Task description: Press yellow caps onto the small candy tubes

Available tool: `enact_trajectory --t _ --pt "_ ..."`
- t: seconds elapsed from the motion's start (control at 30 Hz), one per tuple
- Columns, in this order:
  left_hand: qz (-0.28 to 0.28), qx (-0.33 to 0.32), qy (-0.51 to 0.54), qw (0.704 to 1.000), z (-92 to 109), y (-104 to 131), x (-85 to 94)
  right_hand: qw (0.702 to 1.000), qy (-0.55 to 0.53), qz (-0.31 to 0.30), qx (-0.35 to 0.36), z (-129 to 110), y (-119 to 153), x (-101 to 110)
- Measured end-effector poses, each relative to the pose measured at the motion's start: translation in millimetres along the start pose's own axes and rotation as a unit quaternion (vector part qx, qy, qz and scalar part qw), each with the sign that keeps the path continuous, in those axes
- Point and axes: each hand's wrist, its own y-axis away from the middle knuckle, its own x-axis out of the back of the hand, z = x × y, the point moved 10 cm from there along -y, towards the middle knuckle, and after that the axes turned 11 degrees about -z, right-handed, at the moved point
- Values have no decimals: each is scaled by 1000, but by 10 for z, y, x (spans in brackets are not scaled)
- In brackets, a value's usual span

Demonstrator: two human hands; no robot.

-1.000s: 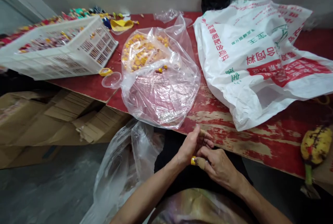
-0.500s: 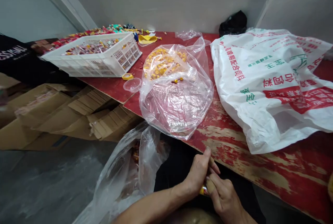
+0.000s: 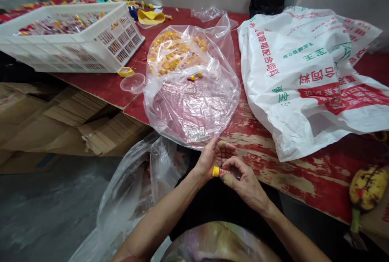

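Over my lap, my right hand [image 3: 244, 181] pinches a small clear tube [image 3: 224, 171] between thumb and fingers. The tube has a yellow cap pointing left and a red-and-white label. My left hand [image 3: 213, 157] is just beside it, palm turned inward and fingers loosely apart; the capped end lies close to its palm. Tan coverings are wrapped on some fingertips. Beyond my hands, a clear plastic bag [image 3: 194, 108] lies spread on the red worn table [image 3: 258, 156], with many small yellow-capped pieces [image 3: 173, 53] at its far end.
On the left stands a white slotted crate [image 3: 91, 53] full of small wrapped pieces, near a clear round lid [image 3: 133, 83]. A white printed sack [image 3: 304, 71] covers the right side. Cardboard boxes [image 3: 75, 116], a large clear bag [image 3: 127, 189] and a spotted banana [image 3: 367, 189] are around.
The view has shifted, so the table items appear higher and farther left. My hands, clasped together before, have parted, and the tube now shows plainly in my right hand.
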Motion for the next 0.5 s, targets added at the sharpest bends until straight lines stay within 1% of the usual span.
enact_trajectory --t 0.07,0.13,0.27,0.33,0.4,0.47,0.5 --pt "2 -6 -1 1000 -64 -18 -20 998 49 -9 29 -71 24 -25" --pt "18 -13 -21 1000 -147 0 -26 991 106 -15 76 -172 69 -73" --pt "56 0 -80 995 -383 108 21 959 210 7 193 -335 266 -173" --pt "80 9 -95 992 -496 197 75 936 263 20 235 -339 403 -231" --pt "94 15 -97 991 -595 298 99 912 313 35 262 -299 551 -288" --pt "99 10 -102 990 -653 385 95 896 344 57 274 -237 683 -326" --pt "103 4 -108 989 -666 418 103 894 349 72 273 -202 729 -333"
